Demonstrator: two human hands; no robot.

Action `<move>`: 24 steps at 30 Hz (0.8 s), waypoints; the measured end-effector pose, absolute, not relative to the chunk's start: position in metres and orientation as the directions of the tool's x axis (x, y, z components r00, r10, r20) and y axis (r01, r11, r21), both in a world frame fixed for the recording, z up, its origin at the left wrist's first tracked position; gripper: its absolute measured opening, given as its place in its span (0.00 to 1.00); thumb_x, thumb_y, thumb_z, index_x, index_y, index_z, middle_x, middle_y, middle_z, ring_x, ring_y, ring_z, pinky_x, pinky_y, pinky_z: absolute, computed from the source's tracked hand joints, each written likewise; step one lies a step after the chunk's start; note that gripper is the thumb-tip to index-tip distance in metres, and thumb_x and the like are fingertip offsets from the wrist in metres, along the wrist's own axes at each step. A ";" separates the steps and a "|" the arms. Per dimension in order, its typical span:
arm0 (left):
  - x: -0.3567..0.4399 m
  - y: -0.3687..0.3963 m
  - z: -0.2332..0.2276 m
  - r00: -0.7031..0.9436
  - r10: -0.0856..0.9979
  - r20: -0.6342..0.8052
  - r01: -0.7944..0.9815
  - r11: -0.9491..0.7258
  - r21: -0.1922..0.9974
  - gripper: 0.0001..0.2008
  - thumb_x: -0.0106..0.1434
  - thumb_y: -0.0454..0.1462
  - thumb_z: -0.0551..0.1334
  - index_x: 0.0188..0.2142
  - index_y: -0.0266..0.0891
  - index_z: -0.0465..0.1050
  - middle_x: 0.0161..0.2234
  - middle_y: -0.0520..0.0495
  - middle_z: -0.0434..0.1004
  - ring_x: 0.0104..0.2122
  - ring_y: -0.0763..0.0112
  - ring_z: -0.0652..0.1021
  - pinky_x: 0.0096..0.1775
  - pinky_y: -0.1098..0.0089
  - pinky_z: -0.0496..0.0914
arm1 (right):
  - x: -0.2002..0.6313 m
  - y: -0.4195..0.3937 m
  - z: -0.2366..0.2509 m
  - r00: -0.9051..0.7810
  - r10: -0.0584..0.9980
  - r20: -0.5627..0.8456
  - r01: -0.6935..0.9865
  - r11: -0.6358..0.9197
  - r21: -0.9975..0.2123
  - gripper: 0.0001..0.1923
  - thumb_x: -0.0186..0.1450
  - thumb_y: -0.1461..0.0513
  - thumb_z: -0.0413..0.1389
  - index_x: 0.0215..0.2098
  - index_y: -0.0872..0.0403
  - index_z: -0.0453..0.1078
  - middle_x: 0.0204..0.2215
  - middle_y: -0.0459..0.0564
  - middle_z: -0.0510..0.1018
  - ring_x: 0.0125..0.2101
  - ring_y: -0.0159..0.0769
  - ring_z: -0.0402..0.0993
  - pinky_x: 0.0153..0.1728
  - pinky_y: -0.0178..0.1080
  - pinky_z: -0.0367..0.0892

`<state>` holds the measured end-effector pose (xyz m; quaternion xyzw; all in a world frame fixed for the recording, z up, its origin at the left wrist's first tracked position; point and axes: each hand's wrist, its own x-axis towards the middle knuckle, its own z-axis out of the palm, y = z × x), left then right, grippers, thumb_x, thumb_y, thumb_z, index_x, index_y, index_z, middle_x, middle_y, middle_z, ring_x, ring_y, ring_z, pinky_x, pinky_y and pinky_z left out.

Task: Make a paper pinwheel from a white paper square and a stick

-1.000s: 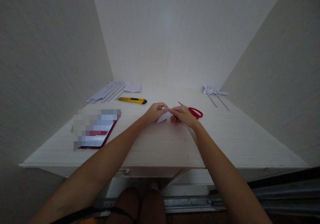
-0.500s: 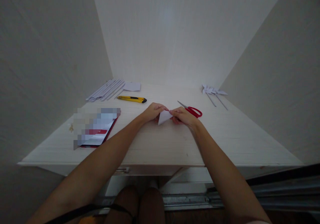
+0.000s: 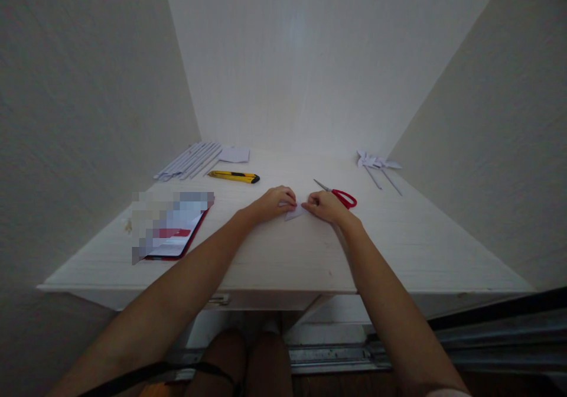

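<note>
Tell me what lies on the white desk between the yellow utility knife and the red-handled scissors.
In the head view, both hands: left hand and right hand, pressing a small white folded paper flat between them.

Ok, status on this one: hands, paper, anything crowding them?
Left hand and right hand both pressing small white paper flat on desk. Red scissors just behind right hand, not touching.
</note>
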<state>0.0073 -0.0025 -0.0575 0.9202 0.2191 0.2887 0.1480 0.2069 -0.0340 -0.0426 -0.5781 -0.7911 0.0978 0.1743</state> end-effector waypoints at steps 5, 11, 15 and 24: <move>0.012 -0.014 -0.058 0.707 0.543 0.453 0.475 -0.839 0.264 0.10 0.57 0.40 0.59 0.33 0.38 0.76 0.37 0.45 0.73 0.39 0.67 0.72 0.44 0.64 0.63 | 0.201 -0.041 -0.043 -0.243 0.924 0.295 0.937 0.302 -0.174 0.10 0.59 0.57 0.53 0.36 0.54 0.67 0.32 0.54 0.72 0.32 0.38 0.67 0.30 0.36 0.59; 0.021 -0.027 -0.058 0.667 0.559 0.492 0.559 -0.813 0.166 0.10 0.57 0.38 0.57 0.33 0.35 0.75 0.38 0.42 0.72 0.41 0.63 0.71 0.43 0.63 0.64 | 0.188 -0.050 -0.039 -0.331 0.870 0.366 0.926 0.374 -0.054 0.09 0.61 0.66 0.48 0.34 0.58 0.71 0.36 0.58 0.70 0.38 0.40 0.66 0.40 0.40 0.60; 0.025 -0.029 -0.059 0.664 0.573 0.481 0.561 -0.807 0.186 0.12 0.59 0.36 0.54 0.34 0.31 0.74 0.37 0.40 0.71 0.40 0.64 0.71 0.44 0.64 0.66 | 0.189 -0.053 -0.042 -0.382 0.869 0.315 0.885 0.442 -0.147 0.12 0.62 0.68 0.46 0.35 0.60 0.71 0.35 0.57 0.72 0.39 0.37 0.68 0.42 0.38 0.61; 0.027 -0.022 -0.065 0.680 0.543 0.492 0.413 -0.839 0.354 0.16 0.58 0.29 0.50 0.42 0.32 0.72 0.45 0.38 0.72 0.46 0.66 0.73 0.49 0.62 0.66 | 0.203 -0.044 -0.064 -0.328 0.846 0.420 0.803 0.484 -0.348 0.18 0.58 0.71 0.45 0.45 0.60 0.66 0.42 0.59 0.73 0.44 0.38 0.68 0.47 0.43 0.62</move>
